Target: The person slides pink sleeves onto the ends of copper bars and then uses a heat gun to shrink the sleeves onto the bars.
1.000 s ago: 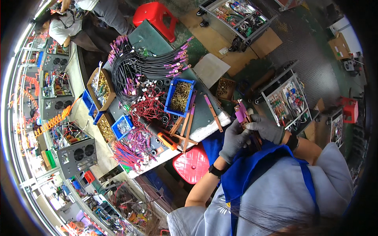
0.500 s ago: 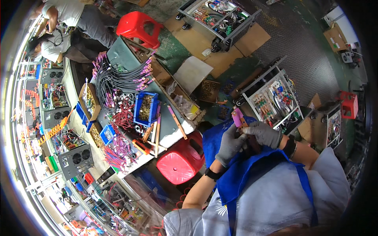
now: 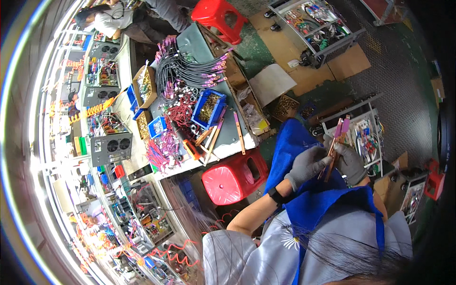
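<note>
Over the blue apron point(image 3: 288, 149) on my lap, I hold several flat copper bars point(image 3: 331, 156) with purple sleeves near their upper ends. They stand tilted, slightly fanned apart. My left hand point(image 3: 306, 167), in a grey glove, has its fingertips closed on the bars' near side. My right hand point(image 3: 350, 164), also gloved, wraps round them from the other side; some of its fingers are hidden. On the bench at my left lies a similar copper bar point(image 3: 239, 134) with a purple sleeve, beside a blue bin point(image 3: 209, 109) of small brass-coloured parts.
Black cables point(image 3: 183, 71) with purple ends, red wires and an orange-handled tool point(image 3: 191, 149) crowd the bench point(image 3: 228, 155). A red stool point(image 3: 227, 183) stands beside it. Wheeled equipment frames point(image 3: 375, 142) stand close beyond my right hand. Co-workers point(image 3: 118, 21) are at the far left.
The view has swung, shifting the bench rightward in the picture. My hands have drawn apart a little, and the bars show more of their length, now fanned and tilted between them.
</note>
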`<state>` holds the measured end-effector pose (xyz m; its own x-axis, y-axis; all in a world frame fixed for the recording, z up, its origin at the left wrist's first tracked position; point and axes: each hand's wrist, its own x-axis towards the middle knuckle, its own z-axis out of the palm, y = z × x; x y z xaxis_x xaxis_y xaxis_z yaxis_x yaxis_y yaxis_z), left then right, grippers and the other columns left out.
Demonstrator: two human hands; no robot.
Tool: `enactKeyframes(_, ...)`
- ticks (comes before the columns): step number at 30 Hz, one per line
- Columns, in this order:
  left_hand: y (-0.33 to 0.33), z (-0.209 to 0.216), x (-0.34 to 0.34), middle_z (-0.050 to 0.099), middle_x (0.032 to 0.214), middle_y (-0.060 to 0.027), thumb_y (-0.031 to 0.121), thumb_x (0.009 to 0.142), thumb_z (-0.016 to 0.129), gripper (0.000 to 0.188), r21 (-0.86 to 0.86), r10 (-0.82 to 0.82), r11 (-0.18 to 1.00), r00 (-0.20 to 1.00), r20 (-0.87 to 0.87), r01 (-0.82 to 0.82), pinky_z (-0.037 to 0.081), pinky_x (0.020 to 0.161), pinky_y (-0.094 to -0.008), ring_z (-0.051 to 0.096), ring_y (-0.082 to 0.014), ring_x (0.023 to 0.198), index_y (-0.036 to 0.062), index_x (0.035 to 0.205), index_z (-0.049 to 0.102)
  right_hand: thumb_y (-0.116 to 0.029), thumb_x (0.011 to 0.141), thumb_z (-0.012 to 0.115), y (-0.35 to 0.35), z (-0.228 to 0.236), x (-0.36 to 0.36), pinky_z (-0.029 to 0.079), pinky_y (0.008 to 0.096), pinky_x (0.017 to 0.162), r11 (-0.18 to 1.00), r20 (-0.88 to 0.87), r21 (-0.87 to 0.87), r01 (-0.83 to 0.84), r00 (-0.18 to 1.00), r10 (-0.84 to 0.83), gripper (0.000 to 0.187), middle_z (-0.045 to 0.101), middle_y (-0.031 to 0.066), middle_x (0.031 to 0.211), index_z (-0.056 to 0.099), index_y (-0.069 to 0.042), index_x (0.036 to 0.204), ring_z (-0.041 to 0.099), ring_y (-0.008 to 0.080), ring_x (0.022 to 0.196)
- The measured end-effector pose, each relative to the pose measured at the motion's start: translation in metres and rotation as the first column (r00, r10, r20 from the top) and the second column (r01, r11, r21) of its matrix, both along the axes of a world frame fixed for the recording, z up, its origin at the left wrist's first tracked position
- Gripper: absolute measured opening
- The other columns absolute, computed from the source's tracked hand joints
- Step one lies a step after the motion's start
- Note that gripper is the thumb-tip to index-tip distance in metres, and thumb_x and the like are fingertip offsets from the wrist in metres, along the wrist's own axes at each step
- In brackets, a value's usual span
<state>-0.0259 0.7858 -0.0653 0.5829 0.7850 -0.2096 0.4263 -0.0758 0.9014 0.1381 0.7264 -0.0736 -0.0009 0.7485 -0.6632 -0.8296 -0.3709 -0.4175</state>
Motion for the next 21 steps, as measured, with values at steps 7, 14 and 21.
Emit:
enactKeyframes(7, 0.028, 0.009, 0.028, 0.055, 0.074, 0.0012, 0.025, 0.092, 0.053, 0.025, -0.695, 0.131, 0.676, 0.888, 0.441, 0.246, 0.043, 0.058, -0.0219, 0.05, -0.006, 0.064, 0.0019, 0.101, 0.056, -0.025, 0.087, 0.06, 0.044, 0.012, 0.018, 0.049, 0.0241, 0.067, 0.97, 0.403, 0.026, -0.243, 0.89, 0.212, 0.026, 0.064, 0.0016, 0.081, 0.064, -0.005, 0.102, 0.06, 0.0103, 0.072)
enactKeyframes(14, 0.102, 0.007, 0.072, 0.056, 0.071, -0.0003, 0.017, 0.092, 0.051, 0.018, -0.619, 0.035, 0.764, 0.948, 0.317, 0.179, 0.044, 0.054, -0.0235, 0.052, -0.007, 0.061, 0.0006, 0.096, 0.057, -0.026, 0.085, 0.062, 0.11, 0.006, 0.053, 0.049, 0.0245, 0.07, 0.979, 0.251, 0.075, -0.188, 0.954, 0.164, 0.03, 0.064, 0.0032, 0.087, 0.062, -0.005, 0.107, 0.061, 0.0116, 0.077)
enactKeyframes(21, 0.252, -0.008, 0.139, 0.059, 0.074, -0.0013, 0.018, 0.093, 0.051, 0.02, -0.683, -0.052, 0.664, 0.931, 0.362, 0.303, 0.047, 0.058, -0.0247, 0.055, -0.0087, 0.065, -0.0004, 0.098, 0.058, -0.025, 0.086, 0.057, 0.249, 0.003, 0.125, 0.049, 0.0238, 0.07, 0.966, 0.323, 0.046, -0.253, 0.919, 0.225, 0.039, 0.063, 0.0043, 0.094, 0.056, -0.002, 0.118, 0.061, 0.012, 0.081)
